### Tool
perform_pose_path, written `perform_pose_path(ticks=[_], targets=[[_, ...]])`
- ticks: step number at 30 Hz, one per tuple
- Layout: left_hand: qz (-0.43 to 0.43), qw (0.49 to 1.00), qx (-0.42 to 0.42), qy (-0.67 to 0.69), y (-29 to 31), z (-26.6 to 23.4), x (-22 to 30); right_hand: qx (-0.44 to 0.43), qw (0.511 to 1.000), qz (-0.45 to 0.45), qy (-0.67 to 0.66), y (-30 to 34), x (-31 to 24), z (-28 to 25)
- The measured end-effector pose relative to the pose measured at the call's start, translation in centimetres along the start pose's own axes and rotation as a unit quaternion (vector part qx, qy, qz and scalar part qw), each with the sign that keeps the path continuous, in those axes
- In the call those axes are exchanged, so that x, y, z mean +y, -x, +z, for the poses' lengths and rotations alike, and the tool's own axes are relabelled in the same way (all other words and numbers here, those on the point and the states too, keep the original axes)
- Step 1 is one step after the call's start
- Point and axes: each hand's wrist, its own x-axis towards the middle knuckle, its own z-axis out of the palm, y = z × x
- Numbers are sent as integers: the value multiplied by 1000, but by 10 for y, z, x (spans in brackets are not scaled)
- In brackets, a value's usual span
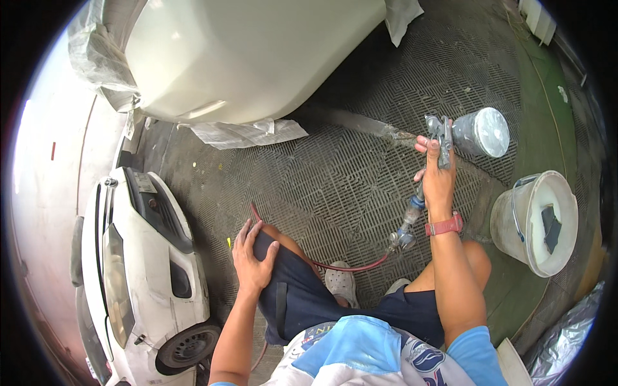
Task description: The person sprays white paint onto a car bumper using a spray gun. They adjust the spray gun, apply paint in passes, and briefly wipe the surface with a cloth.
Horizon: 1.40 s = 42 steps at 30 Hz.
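My right hand (440,181) is wrapped round the handle of a spray gun (443,138), held out at the right. The gun's grey, paint-smeared cup (483,132) points off to the right. Below the handle hangs a blue and metal air fitting (412,215), joined to a red hose (351,267) that curves leftward between my legs. My left hand (255,260) rests on my bent left knee with its fingers apart, holding nothing. Beyond the hands stands a glossy off-white car body panel (257,58), edged with masking sheet (251,133).
A white bucket (505,219) with cloudy liquid and a dark pad (550,228) in it stands at the right. To the left is a white car (145,270). Patterned matting (309,186) covers the floor. Crumpled silvery sheeting (570,338) lies at lower right.
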Motion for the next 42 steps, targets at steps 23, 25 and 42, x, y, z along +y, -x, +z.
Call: perform_pose_path(ticks=[23, 25, 42], targets=[[-4, 1000, -8, -20, 1, -3, 4, -3, 1000, 21, -1, -5, 9, -6], [-4, 1000, -8, -14, 1, -3, 4, -1, 1000, 24, -4, -5, 10, -6], [-7, 1000, 7, -15, -1, -2, 7, 18, 1000, 17, -15, -7, 21, -7]])
